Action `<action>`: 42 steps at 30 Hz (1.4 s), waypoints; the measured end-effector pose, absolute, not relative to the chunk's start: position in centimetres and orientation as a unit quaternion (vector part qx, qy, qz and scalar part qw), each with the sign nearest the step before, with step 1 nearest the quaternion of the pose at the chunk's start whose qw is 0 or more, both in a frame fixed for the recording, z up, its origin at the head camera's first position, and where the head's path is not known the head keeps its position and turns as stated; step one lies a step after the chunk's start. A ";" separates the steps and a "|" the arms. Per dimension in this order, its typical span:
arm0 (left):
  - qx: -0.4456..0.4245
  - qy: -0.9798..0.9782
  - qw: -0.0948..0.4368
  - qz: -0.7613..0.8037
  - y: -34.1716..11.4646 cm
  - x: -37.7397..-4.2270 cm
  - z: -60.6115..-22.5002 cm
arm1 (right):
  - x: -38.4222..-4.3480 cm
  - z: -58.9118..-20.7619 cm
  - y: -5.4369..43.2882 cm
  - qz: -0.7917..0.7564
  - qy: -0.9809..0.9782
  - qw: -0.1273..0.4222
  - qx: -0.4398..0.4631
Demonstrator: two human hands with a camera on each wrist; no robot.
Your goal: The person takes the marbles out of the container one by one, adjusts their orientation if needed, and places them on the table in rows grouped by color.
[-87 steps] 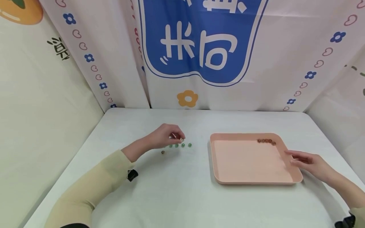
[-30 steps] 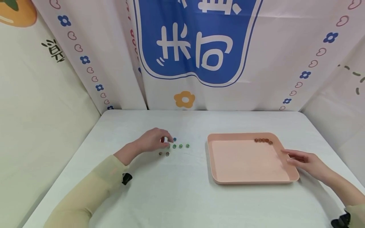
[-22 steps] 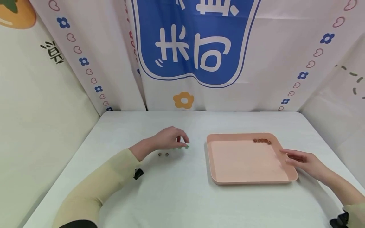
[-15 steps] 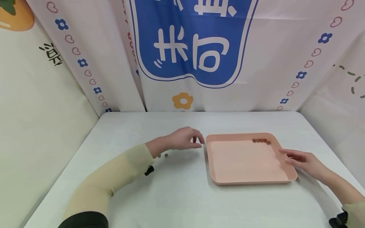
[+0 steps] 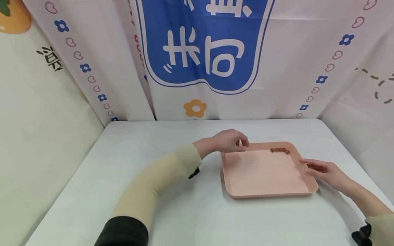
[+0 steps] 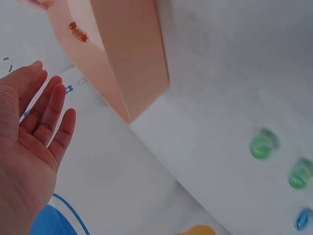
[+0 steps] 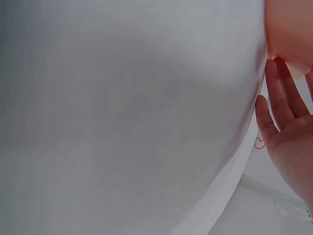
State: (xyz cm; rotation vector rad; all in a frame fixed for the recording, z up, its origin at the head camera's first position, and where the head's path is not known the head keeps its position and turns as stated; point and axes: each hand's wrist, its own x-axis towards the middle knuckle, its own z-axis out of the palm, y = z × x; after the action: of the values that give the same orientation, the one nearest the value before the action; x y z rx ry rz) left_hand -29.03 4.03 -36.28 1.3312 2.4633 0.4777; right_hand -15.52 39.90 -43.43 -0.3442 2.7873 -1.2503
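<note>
My left hand [image 5: 230,140] hovers over the back left corner of the pink tray [image 5: 267,174]. Its thumb and index finger are slightly apart, with nothing visible between them. In the left wrist view the other fingers of that hand [image 6: 34,142] extend loosely. Inside the tray, several small brown marbles [image 5: 280,150] form a short row near the back right corner. My right hand [image 5: 330,175] rests on the tray's right rim with relaxed fingers; the right wrist view shows straight fingers [image 7: 279,98] against the tray's edge.
Green marbles [image 6: 261,147] and a blue marble [image 6: 302,219] lie on the white table [image 5: 80,198], seen in the left wrist view. The left sleeve [image 5: 166,171] hides them in the head view. A printed cloth [image 5: 277,68] hangs behind the table.
My left hand worked among the marbles on the table, then moved right to above the tray. The marbles it left are now behind the arm. The right hand stays on the rim.
</note>
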 end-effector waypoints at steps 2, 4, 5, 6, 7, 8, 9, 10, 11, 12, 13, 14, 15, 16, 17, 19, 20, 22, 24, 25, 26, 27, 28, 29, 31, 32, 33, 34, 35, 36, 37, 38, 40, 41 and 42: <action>0.467 0.856 0.151 0.162 5.1 -29.1 -36.4 | -15.6 -43.5 39.9 -0.405 0.907 0.031 -0.114; 0.472 0.854 0.151 0.158 6.3 -29.2 -36.4 | -15.5 -43.5 39.9 -0.404 0.907 0.028 -0.114; 0.474 0.853 0.152 0.157 6.8 -29.3 -36.5 | -15.5 -43.5 39.9 -0.405 0.907 0.027 -0.113; 0.475 0.852 0.153 0.157 7.4 -29.3 -36.5 | -15.5 -43.5 40.0 -0.406 0.907 0.029 -0.111; 0.474 0.852 0.154 0.158 8.0 -29.3 -36.4 | -15.5 -43.5 39.9 -0.407 0.906 0.030 -0.108; 0.474 0.852 0.153 0.158 8.6 -29.3 -36.3 | -15.5 -43.5 39.9 -0.409 0.906 0.031 -0.106; 0.475 0.852 0.152 0.159 9.2 -29.3 -36.2 | -15.5 -43.5 39.9 -0.411 0.905 0.031 -0.104; 0.473 0.852 0.153 0.161 9.8 -29.2 -36.1 | -15.5 -43.5 39.9 -0.414 0.904 0.032 -0.102; 0.472 0.853 0.155 0.161 10.4 -29.1 -35.9 | -15.4 -43.5 39.9 -0.414 0.905 0.034 -0.098; 0.471 0.853 0.155 0.162 11.0 -29.1 -35.8 | -15.4 -43.5 39.9 -0.411 0.906 0.038 -0.092; 0.473 0.852 0.153 0.163 11.5 -29.0 -35.7 | -15.4 -43.5 39.9 -0.409 0.907 0.039 -0.088; 0.474 0.852 0.153 0.161 12.1 -29.0 -35.7 | -15.4 -43.5 39.9 -0.407 0.909 0.039 -0.085; 0.475 0.851 0.155 0.160 12.5 -29.0 -35.7 | -15.3 -43.6 39.9 -0.405 0.910 0.040 -0.082; 0.472 0.853 0.160 0.157 13.0 -29.0 -35.8 | -15.3 -43.6 39.9 -0.404 0.910 0.042 -0.080; 0.471 0.854 0.162 0.152 13.4 -29.0 -35.9 | -15.3 -43.6 39.9 -0.404 0.910 0.044 -0.079; 0.464 0.857 0.171 0.143 14.0 -29.0 -36.3 | -15.3 -43.7 39.8 -0.409 0.908 0.041 -0.083; 0.459 0.860 0.176 0.136 14.2 -29.0 -36.6 | -15.3 -43.8 39.8 -0.411 0.907 0.039 -0.086; 0.452 0.864 0.183 0.127 14.5 -29.0 -37.0 | -15.3 -43.8 39.7 -0.415 0.905 0.036 -0.090; 0.446 0.865 0.192 0.126 14.7 -28.9 -37.4 | -15.3 -43.8 39.7 -0.415 0.904 0.034 -0.093; 0.443 0.866 0.197 0.126 14.8 -28.8 -37.6 | -15.3 -43.8 39.7 -0.416 0.904 0.033 -0.095; 0.444 0.865 0.200 0.124 14.9 -28.8 -37.7 | -15.3 -43.7 39.7 -0.417 0.903 0.032 -0.097; 0.443 0.864 0.204 0.122 15.0 -28.7 -37.8 | -15.3 -43.7 39.8 -0.417 0.903 0.032 -0.098; 0.443 0.864 0.207 0.121 15.1 -28.7 -38.0 | -15.3 -43.7 39.8 -0.418 0.902 0.032 -0.100; 0.442 0.864 0.210 0.119 15.1 -28.7 -38.1 | -15.3 -43.6 39.8 -0.419 0.902 0.031 -0.102; 0.445 0.863 0.208 0.112 15.2 -28.7 -38.4 | -15.4 -43.6 39.8 -0.420 0.901 0.029 -0.105; 0.448 0.862 0.208 0.110 15.2 -28.8 -38.6 | -15.4 -43.6 39.8 -0.421 0.901 0.029 -0.106; 0.448 0.862 0.210 0.110 15.2 -28.8 -38.7 | -15.4 -43.6 39.8 -0.420 0.901 0.030 -0.105; 0.449 0.861 0.211 0.112 15.2 -28.8 -38.9 | -15.4 -43.6 39.8 -0.420 0.901 0.031 -0.104; 0.451 0.860 0.211 0.114 15.2 -28.9 -39.1 | -15.4 -43.6 39.8 -0.418 0.902 0.032 -0.103; 0.449 0.860 0.213 0.116 15.3 -28.9 -39.2 | -15.4 -43.6 39.8 -0.417 0.902 0.034 -0.102; 0.448 0.860 0.213 0.117 15.3 -28.9 -39.4 | -15.4 -43.6 39.8 -0.417 0.903 0.035 -0.101; 0.444 0.862 0.214 0.117 15.3 -28.9 -39.5 | -15.4 -43.6 39.9 -0.416 0.903 0.036 -0.101; 0.443 0.865 0.206 0.115 15.3 -29.0 -39.8 | -15.5 -43.6 39.9 -0.414 0.904 0.036 -0.100; 0.442 0.867 0.199 0.112 15.3 -29.0 -39.9 | -15.5 -43.6 39.9 -0.412 0.905 0.036 -0.099; 0.442 0.870 0.192 0.110 15.3 -29.0 -40.1 | -15.5 -43.6 39.9 -0.411 0.906 0.036 -0.099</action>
State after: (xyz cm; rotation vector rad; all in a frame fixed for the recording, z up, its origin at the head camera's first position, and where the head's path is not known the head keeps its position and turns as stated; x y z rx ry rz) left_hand -29.00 15.31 -40.07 1.2397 2.4415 0.3084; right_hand -15.50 39.89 -43.56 -0.3030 2.7820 -1.2632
